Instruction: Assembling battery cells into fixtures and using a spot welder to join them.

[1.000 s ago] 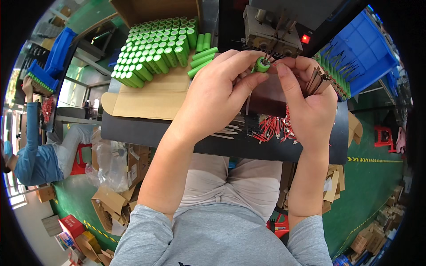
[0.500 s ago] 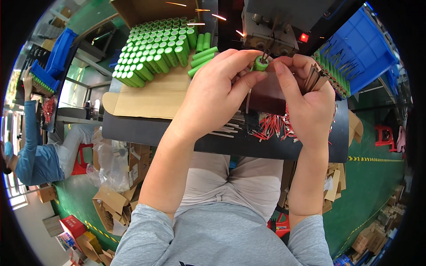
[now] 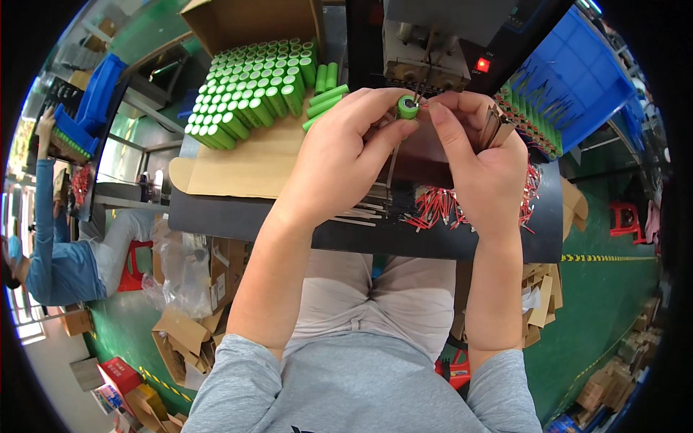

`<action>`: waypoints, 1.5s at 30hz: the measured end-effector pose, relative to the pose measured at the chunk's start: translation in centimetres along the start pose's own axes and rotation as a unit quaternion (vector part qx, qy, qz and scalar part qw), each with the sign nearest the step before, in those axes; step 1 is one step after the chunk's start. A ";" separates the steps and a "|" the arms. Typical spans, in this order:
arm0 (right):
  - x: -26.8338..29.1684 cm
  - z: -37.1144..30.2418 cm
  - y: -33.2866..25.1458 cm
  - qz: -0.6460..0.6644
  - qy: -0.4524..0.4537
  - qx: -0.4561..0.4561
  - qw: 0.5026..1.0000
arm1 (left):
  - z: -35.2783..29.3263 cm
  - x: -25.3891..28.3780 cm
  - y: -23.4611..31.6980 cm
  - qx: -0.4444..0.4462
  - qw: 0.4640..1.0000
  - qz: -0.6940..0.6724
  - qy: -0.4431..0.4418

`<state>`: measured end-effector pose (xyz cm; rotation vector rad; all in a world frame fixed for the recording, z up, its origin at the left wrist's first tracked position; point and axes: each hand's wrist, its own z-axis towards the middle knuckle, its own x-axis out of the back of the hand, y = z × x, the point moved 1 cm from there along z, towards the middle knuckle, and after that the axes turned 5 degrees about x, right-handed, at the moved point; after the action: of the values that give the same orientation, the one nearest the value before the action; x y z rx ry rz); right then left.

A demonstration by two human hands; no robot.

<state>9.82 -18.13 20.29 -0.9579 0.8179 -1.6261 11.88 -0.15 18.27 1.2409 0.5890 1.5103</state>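
My left hand (image 3: 345, 155) grips a green battery cell (image 3: 408, 112) between thumb and forefinger, its end face turned up. Two thin welder electrodes (image 3: 422, 85) come down at that end; whether they touch it is hard to tell. Close by on the right, my right hand (image 3: 494, 162) pinches a small red wire lead (image 3: 426, 103) against the cell's end. Several brown strips (image 3: 498, 128) are tucked in the curled fingers of that hand. Below the hands lie a heap of red wire leads (image 3: 437, 209) and several pale metal strips (image 3: 361, 214) on the dark bench (image 3: 433, 242).
Many green cells (image 3: 249, 94) stand in rows on cardboard (image 3: 238, 169) at the left, with several lying loose beside them. The spot welder (image 3: 426, 47) stands ahead. Cells with strips stand beside a blue bin (image 3: 588, 79) at right. A co-worker (image 3: 68, 260) sits far left.
The orange sparks over the bench are gone. Both hands, with the cell and the wire lead, have shifted slightly left; the cell is a little lower in view.
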 end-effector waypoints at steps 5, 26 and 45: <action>0.3 -1.5 -0.7 0.037 -0.010 -0.026 0.999 | -0.9 0.9 0.7 -0.051 0.998 0.019 -0.041; 13.5 -2.0 5.4 -0.092 0.204 0.020 0.974 | -9.1 -5.9 0.1 0.163 0.962 -0.130 -0.176; 9.4 -0.7 7.6 -0.143 0.129 -0.002 0.981 | -9.0 -7.0 0.6 0.029 0.993 -0.015 -0.109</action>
<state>11.08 -29.06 15.12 -0.9099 0.8886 -2.0286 2.87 -4.66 12.91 1.4151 0.5075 1.3183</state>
